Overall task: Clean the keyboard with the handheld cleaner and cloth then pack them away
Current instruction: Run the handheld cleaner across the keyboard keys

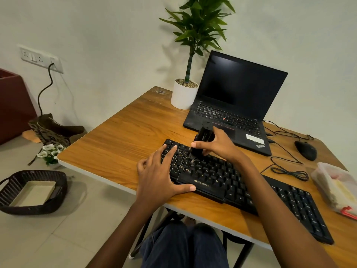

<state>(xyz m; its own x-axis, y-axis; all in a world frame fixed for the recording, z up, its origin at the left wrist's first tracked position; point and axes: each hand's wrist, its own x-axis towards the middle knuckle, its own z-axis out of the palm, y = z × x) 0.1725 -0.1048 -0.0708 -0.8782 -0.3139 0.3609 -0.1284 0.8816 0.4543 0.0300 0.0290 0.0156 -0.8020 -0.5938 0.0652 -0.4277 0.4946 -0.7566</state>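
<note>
Left hand (pixel 160 175) flat, fingers spread on the keyboard's (pixel 270 192) near-left end, presumably pinning it to the tabletop (pixel 123 136); beyond, right hand (pixel 219 145) grips the handheld cleaner (pixel 202 139) upright, nozzle on upper-left keys.

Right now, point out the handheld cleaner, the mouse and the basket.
handheld cleaner (pixel 202 134), head view, middle of its black body.
mouse (pixel 305 150), head view, top of its shell.
basket (pixel 29 208), head view, its near woven wall.
</note>
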